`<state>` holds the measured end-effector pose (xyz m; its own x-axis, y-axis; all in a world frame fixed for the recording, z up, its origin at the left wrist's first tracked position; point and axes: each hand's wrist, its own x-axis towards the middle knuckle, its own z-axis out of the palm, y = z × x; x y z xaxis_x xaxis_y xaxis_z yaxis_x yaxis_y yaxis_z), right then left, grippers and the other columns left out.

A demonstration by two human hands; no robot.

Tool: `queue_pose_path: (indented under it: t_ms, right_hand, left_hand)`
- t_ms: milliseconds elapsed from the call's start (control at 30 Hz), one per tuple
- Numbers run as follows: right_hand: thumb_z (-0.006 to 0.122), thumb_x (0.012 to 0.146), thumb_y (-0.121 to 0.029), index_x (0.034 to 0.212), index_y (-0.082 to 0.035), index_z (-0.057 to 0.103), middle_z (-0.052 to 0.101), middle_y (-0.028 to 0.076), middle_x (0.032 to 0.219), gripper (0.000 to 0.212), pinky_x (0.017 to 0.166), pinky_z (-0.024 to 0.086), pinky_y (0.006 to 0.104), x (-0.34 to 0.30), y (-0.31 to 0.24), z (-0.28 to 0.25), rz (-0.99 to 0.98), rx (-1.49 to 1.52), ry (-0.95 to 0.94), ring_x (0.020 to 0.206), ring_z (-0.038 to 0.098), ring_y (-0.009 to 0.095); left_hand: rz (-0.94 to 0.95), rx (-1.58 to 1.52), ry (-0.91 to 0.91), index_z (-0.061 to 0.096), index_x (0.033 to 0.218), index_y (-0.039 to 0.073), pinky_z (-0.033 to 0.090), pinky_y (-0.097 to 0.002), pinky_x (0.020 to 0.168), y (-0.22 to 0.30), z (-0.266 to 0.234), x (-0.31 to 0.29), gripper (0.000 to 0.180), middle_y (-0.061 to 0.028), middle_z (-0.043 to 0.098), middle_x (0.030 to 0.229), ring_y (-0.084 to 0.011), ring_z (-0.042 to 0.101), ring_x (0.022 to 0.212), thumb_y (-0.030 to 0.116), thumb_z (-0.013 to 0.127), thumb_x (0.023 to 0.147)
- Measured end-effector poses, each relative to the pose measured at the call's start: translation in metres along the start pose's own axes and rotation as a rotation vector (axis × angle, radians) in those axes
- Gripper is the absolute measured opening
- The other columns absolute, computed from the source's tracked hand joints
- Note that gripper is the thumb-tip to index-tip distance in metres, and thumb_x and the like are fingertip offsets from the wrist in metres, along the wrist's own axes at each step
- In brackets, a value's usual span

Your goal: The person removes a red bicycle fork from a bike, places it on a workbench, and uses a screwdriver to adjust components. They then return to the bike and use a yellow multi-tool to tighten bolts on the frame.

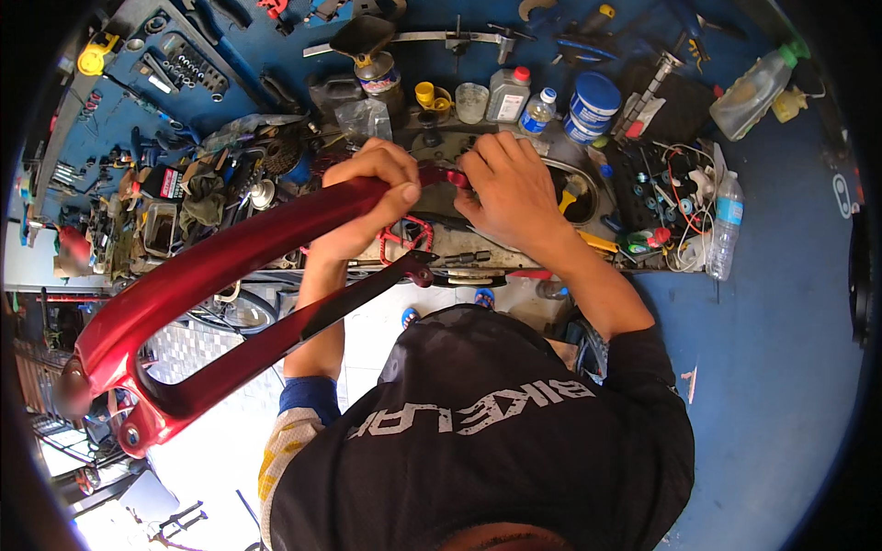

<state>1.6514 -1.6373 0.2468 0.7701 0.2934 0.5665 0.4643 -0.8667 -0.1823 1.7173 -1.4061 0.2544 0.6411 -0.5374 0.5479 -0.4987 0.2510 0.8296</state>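
A glossy dark-red bicycle swingarm (230, 241) slants from the lower left up to the bench, its two long arms joined at the lower-left end. My left hand (375, 195) is closed round the upper arm near its far end, the thumb lying on top. My right hand (513, 188) bends its fingers over the tip of that same arm, by a small reddish fitting (457, 177). What its fingertips press on is partly hidden. The lower arm, with a dark stretch along it, ends free in a small lug (421, 275) below my hands.
Behind my hands runs a cluttered workbench (459, 220) bearing a red pedal (404, 237), a grey bottle (508, 95) and a blue-and-white tub (593, 106). A water bottle (726, 225) lies at the right edge. Tools hang on the blue wall; bicycles stand lower left.
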Motion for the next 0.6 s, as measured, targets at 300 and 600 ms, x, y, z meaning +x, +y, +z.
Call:
queue_pose_path:
  t_ms: [300, 600]
  right_hand:
    - [0.081, 0.077, -0.020, 0.097, -0.006, 0.067, 0.061, 0.011, 0.100, 0.028, 0.085, 0.048, 0.0393, -0.014, 0.009, 0.028, 0.013, 0.661, 0.228, 0.094, 0.059, 0.029]
    - [0.080, 0.074, -0.014, 0.097, -0.006, 0.068, 0.060, 0.008, 0.097, 0.027, 0.085, 0.046, 0.0432, 0.002, 0.001, 0.027, -0.001, 0.181, -0.124, 0.100, 0.058, 0.030]
  left_hand:
    - [-0.100, -0.882, 0.186, 0.055, 0.079, 0.012, 0.039, -0.0424, 0.110, -0.039, -0.011, -0.023, 0.024, -0.0048, 0.054, 0.082, -0.0204, 0.054, 0.095, 0.023, 0.070, 0.094]
    - [-0.237, -0.472, 0.294, 0.057, 0.081, 0.010, 0.042, -0.0421, 0.103, -0.042, -0.019, -0.037, 0.020, -0.0067, 0.057, 0.082, -0.0193, 0.056, 0.091, 0.019, 0.070, 0.094]
